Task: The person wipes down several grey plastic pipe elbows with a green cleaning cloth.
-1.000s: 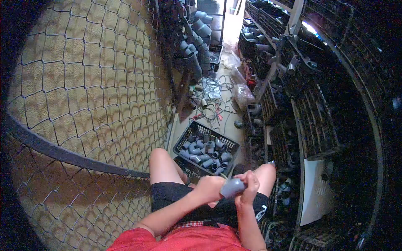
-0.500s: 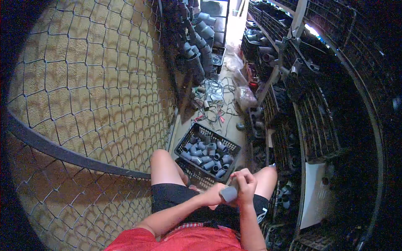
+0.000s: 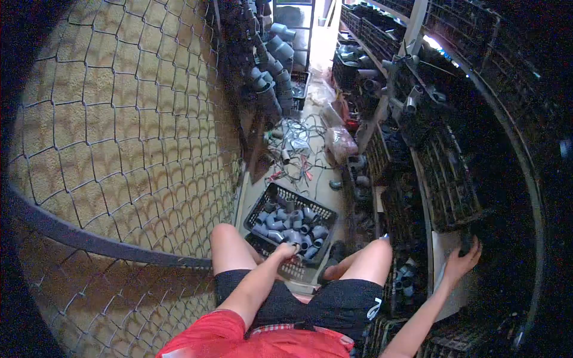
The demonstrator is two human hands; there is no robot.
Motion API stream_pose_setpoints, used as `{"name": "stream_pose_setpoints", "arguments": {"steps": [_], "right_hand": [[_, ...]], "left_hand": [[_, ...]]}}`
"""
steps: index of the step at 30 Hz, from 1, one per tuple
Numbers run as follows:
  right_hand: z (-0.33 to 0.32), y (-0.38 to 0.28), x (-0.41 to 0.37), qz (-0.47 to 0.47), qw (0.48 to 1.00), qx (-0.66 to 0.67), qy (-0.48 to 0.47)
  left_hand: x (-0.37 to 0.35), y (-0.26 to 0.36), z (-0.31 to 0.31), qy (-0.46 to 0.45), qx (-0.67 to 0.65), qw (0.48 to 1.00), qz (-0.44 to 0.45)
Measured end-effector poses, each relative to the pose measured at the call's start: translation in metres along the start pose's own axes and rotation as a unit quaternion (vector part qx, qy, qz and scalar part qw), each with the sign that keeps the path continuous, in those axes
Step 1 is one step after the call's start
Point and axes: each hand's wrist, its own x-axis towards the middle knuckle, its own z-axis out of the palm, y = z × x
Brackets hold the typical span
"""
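My left hand (image 3: 286,250) is at the near rim of a black plastic crate (image 3: 262,190), its fingers curled; what they hold is hidden. Inside the crate lies a heap of grey plastic pipe fittings (image 3: 292,222), elbows and short couplings among them. Far to the right, my right hand (image 3: 462,264) is stretched out beside the shelving, in front of a pale panel (image 3: 449,292). Its thumb and fingers close around a dark pipe fitting (image 3: 469,241), which shows only dimly in the shade.
A chain-link fence (image 3: 137,125) with a metal rail runs along my left. Racks of black crates (image 3: 444,179) line the right side. Beyond the crate, tangled straps (image 3: 298,140) and plastic bags (image 3: 340,143) lie on the floor. Larger grey fittings (image 3: 271,77) are stacked at the back left.
Both hands were together over my lap with a grey fitting. Now they are apart: the left has gone forward to the crate, the right out to the shelving. The view has shifted slightly.
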Motion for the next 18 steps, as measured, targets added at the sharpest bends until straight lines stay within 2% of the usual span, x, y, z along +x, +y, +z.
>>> {"name": "stream_pose_setpoints", "arguments": {"steps": [1, 3, 5, 6, 7, 8, 9, 10, 11, 12, 13, 14, 16, 17, 18], "right_hand": [[0.016, 0.026, -0.002, -0.017, 0.999, -0.030, -0.016], [0.036, 0.047, -0.010, -0.035, 0.997, -0.063, -0.033], [0.052, 0.054, -0.016, 0.020, 0.987, -0.122, -0.103], [0.063, 0.060, -0.019, 0.021, 0.987, -0.123, -0.103], [0.072, 0.066, -0.020, 0.080, 0.992, 0.071, -0.066], [0.080, 0.073, -0.020, 0.135, 0.955, 0.263, -0.025], [0.079, 0.078, -0.018, 0.135, 0.954, 0.265, -0.025], [0.071, 0.084, -0.017, 0.069, 0.989, 0.125, -0.047], [0.063, 0.090, -0.016, 0.003, 0.998, -0.018, -0.068], [0.053, 0.076, -0.014, 0.004, 0.997, -0.017, -0.069], [0.039, 0.048, -0.016, 0.143, 0.984, 0.107, -0.017], [0.022, 0.020, -0.020, 0.277, 0.933, 0.226, 0.034], [-0.011, -0.006, -0.038, 0.279, 0.919, 0.264, 0.091], [-0.028, -0.020, -0.050, 0.271, 0.918, 0.282, 0.069], [-0.041, -0.037, -0.066, 0.263, 0.916, 0.300, 0.047]], "left_hand": [[0.001, 0.004, -0.005, 0.000, -0.001, 1.000, 0.004], [-0.014, 0.021, -0.021, -0.052, -0.191, 0.972, -0.122], [-0.016, 0.031, -0.034, -0.067, -0.226, 0.962, -0.139], [-0.012, 0.030, -0.035, -0.040, -0.292, 0.943, -0.157], [-0.016, 0.035, -0.040, -0.013, -0.355, 0.918, -0.175], [-0.020, 0.042, -0.042, 0.034, -0.365, 0.916, -0.162], [-0.022, 0.052, -0.049, 0.036, -0.366, 0.916, -0.162], [-0.024, 0.058, -0.051, 0.034, -0.368, 0.916, -0.153], [-0.027, 0.063, -0.052, 0.032, -0.371, 0.917, -0.145], [-0.019, 0.059, -0.042, 0.037, -0.415, 0.905, -0.088], [-0.021, 0.066, -0.042, 0.039, -0.414, 0.905, -0.087], [-0.030, 0.076, -0.044, 0.043, -0.387, 0.919, -0.069], [-0.059, 0.108, -0.061, 0.040, -0.288, 0.955, -0.052], [-0.066, 0.114, -0.058, 0.113, -0.157, 0.980, 0.054], [-0.084, 0.132, -0.068, 0.080, -0.186, 0.976, 0.079]]}}
